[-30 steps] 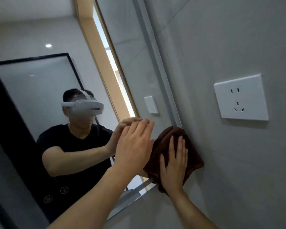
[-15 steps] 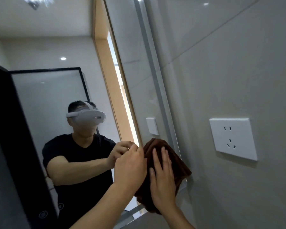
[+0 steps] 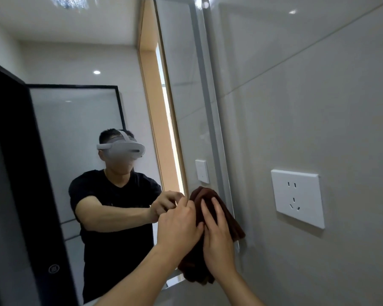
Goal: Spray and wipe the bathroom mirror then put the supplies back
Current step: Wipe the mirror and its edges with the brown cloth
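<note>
The bathroom mirror (image 3: pixel 80 129) fills the left half of the view, its pale frame edge running down the middle. A dark brown cloth (image 3: pixel 228 214) is bunched against the mirror's lower right corner. My right hand (image 3: pixel 217 237) presses flat on the cloth with straight fingers. My left hand (image 3: pixel 178 226) is beside it, fingers curled, pinching the cloth's left edge. The mirror reflects a person in a black shirt wearing a headset. No spray bottle is in view.
A white wall socket (image 3: pixel 297 198) sits on the grey tiled wall (image 3: pixel 307 96) right of the mirror. A white switch (image 3: pixel 202 171) shows as a reflection in the mirror. The mirror's bottom edge (image 3: pixel 175 280) lies just below the cloth.
The view has tilted upward. Both hands and the cloth stay at the mirror's lower right corner; my left hand went from flat fingers to curled fingers on the cloth.
</note>
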Demonstrator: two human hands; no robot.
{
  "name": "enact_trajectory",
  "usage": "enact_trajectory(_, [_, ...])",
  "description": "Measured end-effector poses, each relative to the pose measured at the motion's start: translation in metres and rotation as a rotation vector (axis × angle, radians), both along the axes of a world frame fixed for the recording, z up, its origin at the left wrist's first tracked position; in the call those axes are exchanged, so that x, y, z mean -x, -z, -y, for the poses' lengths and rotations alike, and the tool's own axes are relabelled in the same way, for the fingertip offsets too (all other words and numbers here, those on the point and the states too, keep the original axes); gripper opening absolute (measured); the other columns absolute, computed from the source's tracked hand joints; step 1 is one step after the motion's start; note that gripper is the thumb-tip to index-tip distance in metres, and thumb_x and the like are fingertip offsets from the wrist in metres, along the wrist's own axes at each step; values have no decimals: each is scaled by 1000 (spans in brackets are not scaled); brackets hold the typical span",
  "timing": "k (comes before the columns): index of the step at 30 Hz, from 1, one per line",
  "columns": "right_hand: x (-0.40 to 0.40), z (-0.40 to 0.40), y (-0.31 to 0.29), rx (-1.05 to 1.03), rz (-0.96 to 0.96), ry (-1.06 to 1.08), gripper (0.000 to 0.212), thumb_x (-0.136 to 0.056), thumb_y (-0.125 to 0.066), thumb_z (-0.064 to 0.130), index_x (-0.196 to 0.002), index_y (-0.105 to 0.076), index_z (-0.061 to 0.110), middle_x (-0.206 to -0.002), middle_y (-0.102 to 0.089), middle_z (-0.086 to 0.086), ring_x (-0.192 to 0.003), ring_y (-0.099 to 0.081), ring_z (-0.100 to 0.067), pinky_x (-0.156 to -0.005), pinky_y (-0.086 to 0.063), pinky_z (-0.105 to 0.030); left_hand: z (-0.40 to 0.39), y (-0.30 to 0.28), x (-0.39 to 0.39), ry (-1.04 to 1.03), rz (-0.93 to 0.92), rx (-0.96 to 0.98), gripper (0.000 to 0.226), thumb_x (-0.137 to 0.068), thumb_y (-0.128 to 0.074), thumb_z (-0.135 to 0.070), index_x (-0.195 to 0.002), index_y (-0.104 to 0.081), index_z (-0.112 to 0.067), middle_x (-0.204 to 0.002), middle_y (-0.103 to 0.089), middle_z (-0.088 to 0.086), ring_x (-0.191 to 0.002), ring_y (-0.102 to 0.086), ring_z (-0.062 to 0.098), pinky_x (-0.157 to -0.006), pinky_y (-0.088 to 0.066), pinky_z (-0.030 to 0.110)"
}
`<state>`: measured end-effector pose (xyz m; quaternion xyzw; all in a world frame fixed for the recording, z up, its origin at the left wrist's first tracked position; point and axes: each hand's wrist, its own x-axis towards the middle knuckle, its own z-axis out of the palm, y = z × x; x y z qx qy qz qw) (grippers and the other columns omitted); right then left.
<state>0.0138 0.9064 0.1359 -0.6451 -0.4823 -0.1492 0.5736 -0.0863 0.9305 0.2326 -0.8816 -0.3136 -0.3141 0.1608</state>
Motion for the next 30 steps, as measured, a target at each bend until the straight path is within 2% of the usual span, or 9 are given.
enact_trajectory(4, [-3,9,-6,40,21,-8,66,-104,-44,11,-154,-21,46,-161,3,26,-152,-9,-6,-124,-21,-36,2,-4,-5,-29,24,-19,19,-98,-48,-25,-112,-58,-18,-114,-59,-3,-86,-64,17,-66,-54,30])
enact_trajectory(7, [-5,18,-13,75,37,-9,75,-98,-52,8,-155,-21,43,-164,-4,18,-152,-13,-9,-122,-26,-36,6,-10,-1,-24,35,-63,17,-98,-49,-25,-110,-60,-19,-112,-62,-3,-87,-65,15,-64,-55,31])
enact_trajectory(11, [-8,30,-28,88,62,-27,74,-96,-58,13,-156,-23,39,-165,-15,9,-150,-21,-12,-117,-26,-29,15,-23,8,12,29,-147,18,-98,-50,-24,-109,-60,-16,-107,-61,1,-95,-63,19,-66,-52,32])
enact_trajectory(16, [5,39,-74,22,67,-125,66,-94,-59,9,-152,-34,26,-156,-29,4,-140,-38,-15,-111,-38,-29,21,-60,24,48,47,-182,15,-97,-51,-15,-110,-57,-12,-110,-58,4,-96,-62,23,-65,-47,32])
enact_trajectory(20, [21,48,-132,-47,98,-174,55,-88,-64,6,-138,-45,21,-138,-46,-1,-120,-53,-19,-104,-50,-42,28,-102,53,63,-3,-231,22,-96,-52,-12,-118,-53,-12,-112,-51,5,-87,-59,24,-66,-45,36])
enact_trajectory(23, [36,56,-180,-58,201,-134,59,-82,-72,13,-134,-44,23,-133,-44,-3,-113,-55,-22,-92,-55,-44,39,-135,86,75,-33,-276,25,-96,-51,-8,-121,-52,-11,-113,-50,9,-84,-58,29,-64,-37,36])
enact_trajectory(26, [53,70,-225,75,454,-123,73,-77,-78,24,-141,-44,34,-142,-39,-1,-126,-45,-23,-97,-47,-41,52,-163,129,122,-74,-287,30,-95,-53,-4,-124,-54,-12,-111,-49,11,-83,-58,33,-67,-46,44])
enact_trajectory(28, [69,79,-249,178,579,-173,53,-77,-79,29,-126,-58,31,-132,-51,0,-124,-45,-23,-101,-44,-41,63,-178,160,132,-91,-268,22,-94,-56,-3,-115,-56,-11,-107,-50,9,-85,-57,30,-73,-48,45])
enact_trajectory(30, [89,88,-263,223,578,-292,26,-79,-80,27,-100,-64,27,-102,-62,5,-102,-58,-18,-88,-50,-36,74,-187,191,118,-83,-244,14,-93,-59,-4,-106,-56,-10,-103,-50,5,-85,-55,25,-74,-46,40])
